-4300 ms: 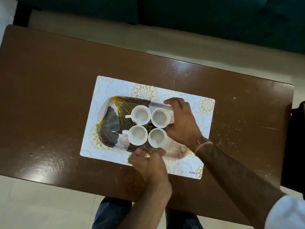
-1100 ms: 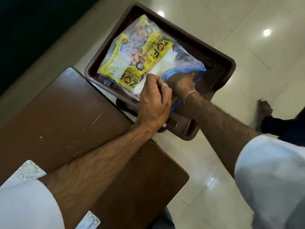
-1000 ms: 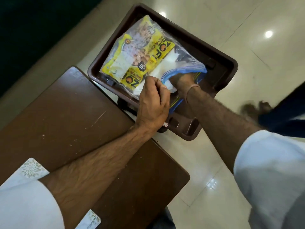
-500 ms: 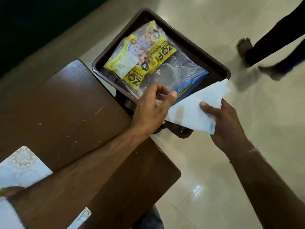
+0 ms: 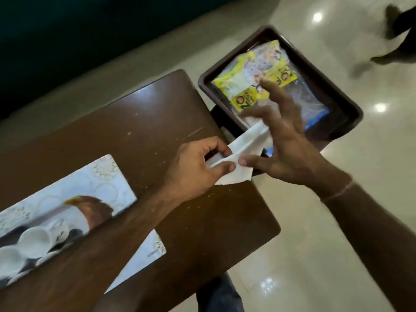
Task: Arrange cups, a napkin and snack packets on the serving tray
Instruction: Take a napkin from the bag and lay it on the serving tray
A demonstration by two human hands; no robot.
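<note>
A white napkin (image 5: 240, 154) hangs over the right end of the brown table (image 5: 144, 131), partly folded. My left hand (image 5: 195, 167) pinches its near corner between thumb and fingers. My right hand (image 5: 283, 143) touches the napkin with thumb and a finger, the other fingers spread. Yellow snack packets (image 5: 254, 82) in a clear bag lie in a dark brown tray (image 5: 337, 102) off the table's end. White cups (image 5: 33, 239) stand on the serving tray (image 5: 94, 206) at lower left, blurred and partly hidden by my left forearm.
The serving tray rests on a white patterned placemat (image 5: 101, 176). A person's legs (image 5: 398, 41) are on the tiled floor (image 5: 337, 221) at top right. A dark sofa (image 5: 67, 30) runs along the far side. My knee (image 5: 218, 293) shows below the table edge.
The view swung left, bringing the cups and placemat back in. Both hands carried the napkin from beside the brown tray to over the table's end, and it is folded smaller.
</note>
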